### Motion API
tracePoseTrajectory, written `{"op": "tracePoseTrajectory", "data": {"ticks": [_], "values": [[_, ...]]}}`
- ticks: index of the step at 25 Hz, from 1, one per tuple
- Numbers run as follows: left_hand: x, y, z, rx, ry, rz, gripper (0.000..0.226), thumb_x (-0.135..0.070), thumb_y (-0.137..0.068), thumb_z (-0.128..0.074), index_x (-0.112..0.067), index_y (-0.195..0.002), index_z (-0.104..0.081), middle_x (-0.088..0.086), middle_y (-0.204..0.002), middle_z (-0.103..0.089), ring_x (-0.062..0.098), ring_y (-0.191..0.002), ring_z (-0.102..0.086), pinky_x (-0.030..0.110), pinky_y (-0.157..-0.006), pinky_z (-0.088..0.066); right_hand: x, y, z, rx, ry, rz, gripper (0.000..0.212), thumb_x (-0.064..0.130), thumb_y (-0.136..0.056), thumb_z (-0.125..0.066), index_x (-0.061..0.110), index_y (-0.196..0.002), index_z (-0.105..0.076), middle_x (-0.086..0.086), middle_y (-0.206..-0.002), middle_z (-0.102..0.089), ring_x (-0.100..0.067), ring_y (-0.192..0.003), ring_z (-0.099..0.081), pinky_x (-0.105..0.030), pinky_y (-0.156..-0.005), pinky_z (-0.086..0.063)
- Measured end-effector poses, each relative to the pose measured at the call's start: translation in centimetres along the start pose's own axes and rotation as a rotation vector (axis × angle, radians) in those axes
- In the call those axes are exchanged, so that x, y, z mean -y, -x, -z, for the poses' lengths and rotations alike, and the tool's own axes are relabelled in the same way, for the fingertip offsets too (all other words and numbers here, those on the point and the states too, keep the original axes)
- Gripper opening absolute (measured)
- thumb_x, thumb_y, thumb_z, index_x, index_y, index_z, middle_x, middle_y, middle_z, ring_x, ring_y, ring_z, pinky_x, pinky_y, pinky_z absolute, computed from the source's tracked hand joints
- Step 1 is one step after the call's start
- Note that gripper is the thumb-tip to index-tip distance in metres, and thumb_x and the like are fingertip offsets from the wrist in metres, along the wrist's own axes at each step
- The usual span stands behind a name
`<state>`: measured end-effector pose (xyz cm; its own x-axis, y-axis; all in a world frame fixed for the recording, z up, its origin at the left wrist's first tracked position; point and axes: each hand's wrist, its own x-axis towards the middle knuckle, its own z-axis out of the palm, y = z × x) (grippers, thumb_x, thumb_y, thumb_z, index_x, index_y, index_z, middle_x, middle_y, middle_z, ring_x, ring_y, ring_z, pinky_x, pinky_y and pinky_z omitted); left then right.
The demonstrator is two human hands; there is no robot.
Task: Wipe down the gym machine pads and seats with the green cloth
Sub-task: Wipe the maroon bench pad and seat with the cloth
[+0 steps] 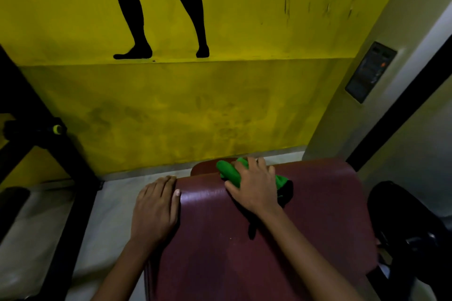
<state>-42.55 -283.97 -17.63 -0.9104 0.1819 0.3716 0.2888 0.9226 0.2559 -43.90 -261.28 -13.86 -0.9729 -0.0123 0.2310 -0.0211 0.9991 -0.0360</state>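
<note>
Maroon vinyl gym-machine pad [281, 239]: bunched green cloth [228, 172] at its far edge, under right hand [254, 188], grip clenched round it; left hand [155, 210] flat, fingers straight, on pad's left edge; yellow wall [171, 105] behind

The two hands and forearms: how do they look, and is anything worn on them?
Both forearms are bare as far as the frame shows, with no sleeves, gloves or watch visible. The left hand shows short nails and no ring. The right hand has a small pale glint at one finger, perhaps a ring, but it is too small to tell.
</note>
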Motion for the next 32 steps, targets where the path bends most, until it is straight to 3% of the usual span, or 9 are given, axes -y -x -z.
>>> {"op": "tracePoseTrajectory", "data": {"ticks": [2,5,10,14,19,23,25,28,32], "values": [[0.0,0.0,0.2,-0.021,-0.001,0.000,0.047,-0.030,-0.093,-0.033,-0.002,-0.112,-0.065,0.013,-0.110,-0.067,0.029,-0.097,-0.063,0.035,-0.085,-0.037,-3.2,-0.3,0.3,-0.014,-0.003,0.004,0.062,0.064,-0.077,-0.036,0.026,-0.117,-0.063,-0.006,-0.110,-0.059,-0.029,-0.103,-0.053,-0.041,-0.076,-0.040],[-0.7,-0.6,0.1,-0.021,-0.008,-0.040,0.046,-0.027,-0.087,-0.034,-0.003,-0.109,-0.066,0.012,-0.106,-0.068,0.028,-0.092,-0.064,0.034,-0.083,-0.037,-6.1,-0.8,0.7,0.012,0.042,-0.234,0.056,0.062,-0.084,-0.044,0.026,-0.125,-0.056,-0.007,-0.120,-0.054,-0.028,-0.113,-0.045,-0.041,-0.085,-0.038],[-2.9,-2.3,0.0,0.056,-0.042,-0.150,0.047,-0.030,-0.088,-0.032,-0.008,-0.109,-0.068,0.008,-0.103,-0.070,0.025,-0.085,-0.066,0.035,-0.073,-0.050,-8.3,-0.6,0.5,0.056,0.020,0.003,0.068,0.067,-0.077,-0.029,0.026,-0.124,-0.059,-0.007,-0.120,-0.055,-0.029,-0.112,-0.049,-0.040,-0.083,-0.039],[-2.6,-2.0,-0.5,0.054,-0.056,-0.143,0.049,-0.032,-0.091,-0.031,-0.008,-0.112,-0.067,0.009,-0.107,-0.069,0.027,-0.089,-0.066,0.036,-0.075,-0.049,-12.8,-0.5,1.4,0.008,0.041,-0.363,0.054,0.058,-0.088,-0.046,0.025,-0.131,-0.052,-0.007,-0.131,-0.046,-0.029,-0.119,-0.041,-0.042,-0.092,-0.036],[-2.6,-2.0,-0.6,0.067,-0.040,-0.133,0.051,-0.035,-0.091,-0.030,-0.010,-0.115,-0.066,0.008,-0.110,-0.069,0.028,-0.091,-0.066,0.039,-0.075,-0.047,-13.8,0.2,0.4,-0.001,0.038,-0.124,0.054,0.057,-0.087,-0.047,0.026,-0.130,-0.053,-0.006,-0.132,-0.047,-0.028,-0.120,-0.041,-0.041,-0.089,-0.036],[-2.7,-2.0,-0.5,0.117,-0.062,-0.112,0.051,-0.035,-0.090,-0.030,-0.009,-0.115,-0.066,0.009,-0.108,-0.069,0.029,-0.090,-0.066,0.040,-0.073,-0.048,-18.7,-0.1,1.0,-0.037,0.019,-0.489,0.054,0.056,-0.088,-0.049,0.023,-0.131,-0.053,-0.008,-0.134,-0.046,-0.031,-0.119,-0.039,-0.042,-0.092,-0.034],[-2.9,-2.5,-0.6,0.161,-0.042,-0.117,0.053,-0.038,-0.091,-0.028,-0.008,-0.116,-0.065,0.010,-0.109,-0.068,0.030,-0.092,-0.066,0.041,-0.074,-0.049,-18.0,0.8,0.0,-0.108,0.030,-0.328,0.053,0.055,-0.084,-0.047,0.023,-0.124,-0.059,-0.009,-0.130,-0.051,-0.032,-0.110,-0.046,-0.043,-0.085,-0.038],[-4.5,-4.2,-1.1,0.244,0.022,-0.299,0.063,-0.051,-0.098,-0.021,-0.008,-0.122,-0.061,0.009,-0.118,-0.066,0.027,-0.103,-0.065,0.039,-0.083,-0.051,-20.1,2.1,-0.4,-0.145,0.005,-0.199,0.057,0.056,-0.079,-0.045,0.021,-0.121,-0.062,-0.009,-0.124,-0.057,-0.033,-0.101,-0.053,-0.042,-0.077,-0.042],[-9.6,-7.4,-3.3,0.357,0.094,-0.551,0.076,-0.062,-0.095,-0.007,-0.014,-0.140,-0.045,0.002,-0.141,-0.050,0.017,-0.126,-0.050,0.026,-0.101,-0.035,-22.4,3.5,-0.7,-0.217,-0.128,-0.562,0.056,0.043,-0.084,-0.062,0.020,-0.134,-0.052,-0.011,-0.137,-0.045,-0.035,-0.116,-0.043,-0.048,-0.091,-0.038]]}}
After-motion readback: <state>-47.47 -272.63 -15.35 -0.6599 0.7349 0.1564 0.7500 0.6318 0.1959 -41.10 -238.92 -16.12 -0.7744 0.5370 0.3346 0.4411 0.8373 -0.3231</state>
